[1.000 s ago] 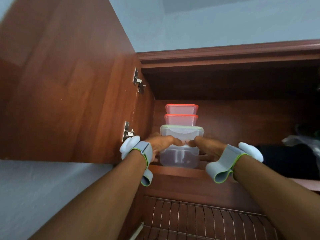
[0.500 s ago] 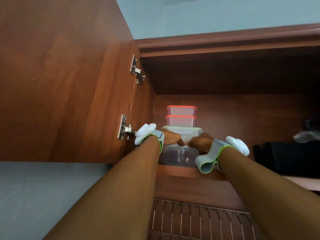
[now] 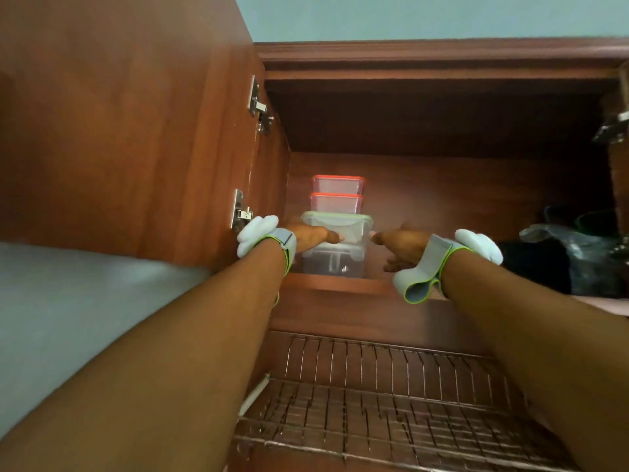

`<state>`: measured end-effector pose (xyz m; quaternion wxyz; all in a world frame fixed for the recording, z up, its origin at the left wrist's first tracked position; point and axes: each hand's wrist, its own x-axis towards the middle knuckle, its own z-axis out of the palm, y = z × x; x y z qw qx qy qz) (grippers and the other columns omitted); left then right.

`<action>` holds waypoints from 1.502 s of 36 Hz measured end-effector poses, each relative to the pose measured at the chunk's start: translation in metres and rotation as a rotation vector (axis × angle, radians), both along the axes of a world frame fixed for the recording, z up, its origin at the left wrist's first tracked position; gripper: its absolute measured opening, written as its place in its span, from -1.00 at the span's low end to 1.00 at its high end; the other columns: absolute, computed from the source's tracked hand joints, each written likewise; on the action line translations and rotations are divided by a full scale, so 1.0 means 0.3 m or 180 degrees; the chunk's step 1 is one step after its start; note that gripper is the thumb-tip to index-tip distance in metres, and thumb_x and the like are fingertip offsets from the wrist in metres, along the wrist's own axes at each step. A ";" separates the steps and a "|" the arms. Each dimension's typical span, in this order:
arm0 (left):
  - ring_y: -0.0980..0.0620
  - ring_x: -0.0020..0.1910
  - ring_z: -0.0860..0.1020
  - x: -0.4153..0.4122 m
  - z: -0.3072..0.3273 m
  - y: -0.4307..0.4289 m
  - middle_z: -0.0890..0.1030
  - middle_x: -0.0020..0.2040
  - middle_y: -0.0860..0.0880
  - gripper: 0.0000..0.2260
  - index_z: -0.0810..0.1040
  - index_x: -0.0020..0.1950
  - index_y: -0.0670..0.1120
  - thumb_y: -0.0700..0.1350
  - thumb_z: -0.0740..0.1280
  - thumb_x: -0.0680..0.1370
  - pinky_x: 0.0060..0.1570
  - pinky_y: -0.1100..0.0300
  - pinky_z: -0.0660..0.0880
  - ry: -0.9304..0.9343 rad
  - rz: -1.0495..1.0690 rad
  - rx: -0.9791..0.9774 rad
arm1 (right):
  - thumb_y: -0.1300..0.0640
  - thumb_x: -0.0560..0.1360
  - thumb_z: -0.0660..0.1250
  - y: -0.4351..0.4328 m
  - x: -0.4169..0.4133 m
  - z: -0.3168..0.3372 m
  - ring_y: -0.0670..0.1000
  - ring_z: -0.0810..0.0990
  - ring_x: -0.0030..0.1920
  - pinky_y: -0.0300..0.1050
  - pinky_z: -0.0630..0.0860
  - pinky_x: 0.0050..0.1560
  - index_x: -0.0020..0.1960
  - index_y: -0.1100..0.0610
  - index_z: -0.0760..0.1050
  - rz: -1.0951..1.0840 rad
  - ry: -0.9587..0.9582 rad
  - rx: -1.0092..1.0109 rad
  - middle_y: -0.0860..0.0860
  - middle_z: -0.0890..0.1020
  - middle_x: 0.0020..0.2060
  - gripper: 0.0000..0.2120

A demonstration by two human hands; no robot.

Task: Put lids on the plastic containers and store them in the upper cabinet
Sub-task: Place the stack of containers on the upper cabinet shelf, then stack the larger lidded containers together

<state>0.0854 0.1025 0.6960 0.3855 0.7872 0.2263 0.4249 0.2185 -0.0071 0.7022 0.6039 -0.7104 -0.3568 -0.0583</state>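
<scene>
pale blue-grey wall fills the top and left of the view, and against it hangs the upper cabinet, dark reddish wood, with its left door swung wide open toward the camera. two metal hinges sit on the door's inner edge, one high and one low. below the shelf a wire rack spreads across the cabinet's lower part. at the far right of the shelf lie a black bundle and a crinkled clear plastic bag, both dim.

two bare forearms reach up from the bottom corners, each wrist wrapped in a grey strap edged in green with a white pad on it. toward the left of the shelf stands a large clear container with a green-rimmed lid, lid on, near the shelf's front edge. behind it are two smaller containers with red-rimmed lids, one stacked on the other.

the left hand lies on the big container's left side, fingers held together and stretched across its front under the lid. the right hand is just beside the container's right edge, fingers loosely spread and pointing at it; whether its fingertips touch the plastic cannot be told.
</scene>
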 end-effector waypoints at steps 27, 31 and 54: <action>0.00 0.17 0.60 -0.309 -1.272 -0.673 0.61 0.20 0.02 -0.40 0.44 0.39 0.02 0.00 0.55 0.40 0.06 0.05 0.60 0.0671 -0.0549 -0.1379 | 0.16 0.44 0.46 -0.861 -0.301 -1.260 0.00 0.60 -0.08 -0.10 0.62 -0.01 0.37 0.05 0.32 0.0126 0.0934 -0.0910 0.07 0.63 0.07 -0.44; 0.04 0.04 0.61 -0.260 -1.488 -0.670 0.64 0.18 -0.03 -0.41 0.45 0.36 -0.01 -0.02 0.58 0.39 0.04 0.09 0.58 0.0866 -0.0617 -0.1628 | 0.15 0.43 0.46 -0.891 -0.222 -1.496 0.03 0.58 -0.01 0.09 0.56 0.03 0.33 0.02 0.33 -0.0070 0.1460 -0.1092 0.10 0.62 0.13 -0.46; 0.02 0.09 0.63 -0.009 -2.081 -0.609 0.66 0.12 -0.02 -0.42 0.55 0.25 0.00 0.09 0.59 0.28 0.08 0.04 0.63 0.1770 -0.0724 -0.2152 | 0.17 0.43 0.42 -0.774 -0.024 -2.099 0.14 0.63 0.03 -0.01 0.53 0.11 0.22 0.04 0.35 -0.0376 0.1563 -0.2017 -0.04 0.58 -0.19 -0.58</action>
